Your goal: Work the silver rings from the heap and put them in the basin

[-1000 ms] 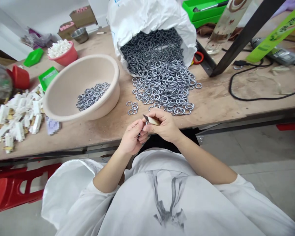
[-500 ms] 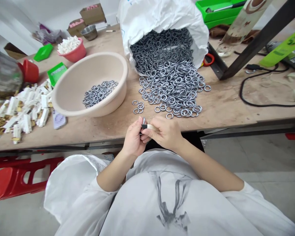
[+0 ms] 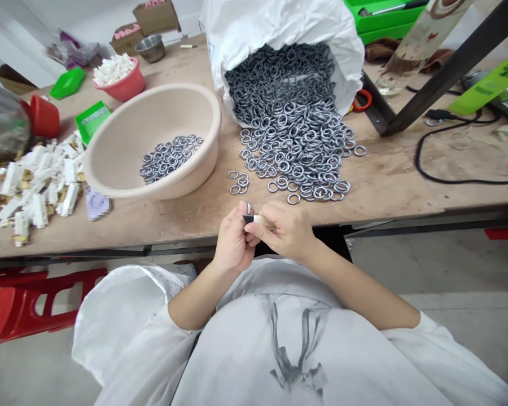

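Note:
Just off the table's front edge, my left hand (image 3: 232, 241) is closed around a single grey metal ring (image 3: 249, 207), which stands on edge at the thumb tip. My right hand (image 3: 291, 232) grips a small tool (image 3: 258, 220) with a cream handle and a dark, flat tip; its exact kind is unclear. That tip is beside the ring, and my fingers hide whether they touch. Beyond my hands, a pile of metal rings (image 3: 300, 144) spills from a white sack (image 3: 281, 25). A few loose rings (image 3: 239, 183) lie nearby. To the left, a beige basin (image 3: 214, 121) contains more rings.
White and brass-coloured pieces (image 3: 40, 189) cover the table's left side. Behind them are a red cup (image 3: 44, 115), a green tray (image 3: 92, 121) and a pink bowl (image 3: 125, 84). On the right stand a dark metal bracket (image 3: 432, 84) and a black cable (image 3: 419, 152). A red stool (image 3: 8, 316) is lower left.
The view has shifted slightly, so the basin and the things at left appear a little further left. Both hands keep their holds on the ring and the tool, almost unmoved.

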